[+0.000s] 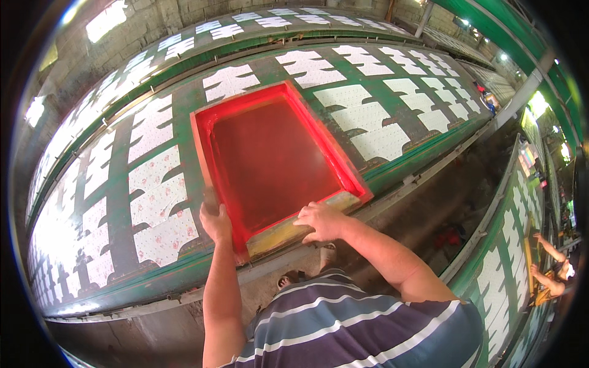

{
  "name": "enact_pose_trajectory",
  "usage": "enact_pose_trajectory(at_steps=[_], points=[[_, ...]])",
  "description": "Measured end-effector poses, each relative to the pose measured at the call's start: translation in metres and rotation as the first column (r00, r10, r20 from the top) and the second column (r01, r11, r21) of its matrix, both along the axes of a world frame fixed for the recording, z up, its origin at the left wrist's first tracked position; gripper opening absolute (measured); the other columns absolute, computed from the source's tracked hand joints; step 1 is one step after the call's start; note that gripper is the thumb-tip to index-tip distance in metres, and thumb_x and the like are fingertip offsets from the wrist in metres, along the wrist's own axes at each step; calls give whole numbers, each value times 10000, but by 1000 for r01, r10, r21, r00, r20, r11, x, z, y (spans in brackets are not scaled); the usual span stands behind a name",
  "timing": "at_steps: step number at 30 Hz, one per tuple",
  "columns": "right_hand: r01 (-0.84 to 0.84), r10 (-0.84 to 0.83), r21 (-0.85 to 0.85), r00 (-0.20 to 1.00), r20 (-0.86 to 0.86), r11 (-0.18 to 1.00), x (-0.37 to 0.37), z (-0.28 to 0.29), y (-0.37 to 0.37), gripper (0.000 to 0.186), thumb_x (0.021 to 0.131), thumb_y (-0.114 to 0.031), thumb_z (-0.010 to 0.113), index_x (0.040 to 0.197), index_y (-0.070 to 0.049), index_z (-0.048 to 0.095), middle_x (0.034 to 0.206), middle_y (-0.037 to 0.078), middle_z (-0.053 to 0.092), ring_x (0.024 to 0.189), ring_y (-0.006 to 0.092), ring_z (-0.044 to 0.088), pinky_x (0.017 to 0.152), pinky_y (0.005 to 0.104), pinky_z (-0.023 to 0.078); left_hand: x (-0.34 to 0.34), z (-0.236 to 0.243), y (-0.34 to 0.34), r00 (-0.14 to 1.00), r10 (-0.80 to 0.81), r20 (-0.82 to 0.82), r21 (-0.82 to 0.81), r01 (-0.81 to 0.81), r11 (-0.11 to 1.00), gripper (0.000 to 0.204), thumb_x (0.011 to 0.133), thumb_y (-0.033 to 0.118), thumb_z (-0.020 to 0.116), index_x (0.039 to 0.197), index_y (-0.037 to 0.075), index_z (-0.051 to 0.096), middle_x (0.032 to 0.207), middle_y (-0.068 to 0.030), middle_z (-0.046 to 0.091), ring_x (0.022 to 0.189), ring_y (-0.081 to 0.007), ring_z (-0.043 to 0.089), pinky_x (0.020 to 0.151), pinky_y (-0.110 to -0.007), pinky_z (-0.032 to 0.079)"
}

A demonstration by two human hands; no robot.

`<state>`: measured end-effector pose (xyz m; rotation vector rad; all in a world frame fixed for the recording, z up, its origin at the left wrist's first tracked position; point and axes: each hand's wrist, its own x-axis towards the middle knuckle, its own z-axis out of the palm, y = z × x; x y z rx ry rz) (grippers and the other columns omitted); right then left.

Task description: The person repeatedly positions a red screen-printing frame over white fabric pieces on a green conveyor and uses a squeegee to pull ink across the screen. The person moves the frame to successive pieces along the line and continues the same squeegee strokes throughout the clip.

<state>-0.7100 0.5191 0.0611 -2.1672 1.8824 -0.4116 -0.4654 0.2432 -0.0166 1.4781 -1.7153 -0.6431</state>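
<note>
A wooden screen-printing frame (328,142), its inner sides coated in wet red ink, lies on the long green table in front of me. Its mesh (270,162) looks dark red. My left hand (216,222) is closed round the left side of the frame near its close corner. With fingers curled over the yellowish near edge (279,234), my right hand (320,221) grips the frame toward the right. What lies under the frame is hidden. Flower-printed white cloth pieces (161,211) are laid left of it, and dotted white cloth pieces (374,126) right of it.
The green table (343,84) carries rows of cut cloth and has a metal rail along its near side. Another cloth-covered table (270,30) stands beyond. At right, past a dark aisle (423,202), a person (552,276) works at another table. A post (521,92) rises nearby.
</note>
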Motion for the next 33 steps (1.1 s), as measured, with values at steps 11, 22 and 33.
enact_pose_trajectory(at_steps=[11,22,33], points=[[-82,96,-142,991,92,986,-16,3,49,597,909,-405,863,1395,-81,736,1398,137,721,1354,367,644,1163,515,489,1,-1,2,998,60,17,-30,-60,998,672,902,307,901,1456,10,662,1311,-251,761,1215,-412,742,1060,-491,575],[357,-215,-407,910,355,841,-162,3,91,428,932,-144,841,1348,-80,758,1393,142,728,1317,363,668,1142,487,521,1,-13,-17,996,90,15,82,-91,992,465,880,303,891,1155,-52,773,1034,-206,807,940,-342,763,902,-478,587],[634,-531,38,612,586,772,-200,-45,43,727,960,-303,846,1594,-65,582,1653,298,517,1555,447,475,1307,522,370,0,-18,-18,983,137,119,16,-140,990,406,904,293,895,1041,-60,749,925,-169,761,811,-320,687,792,-488,546]])
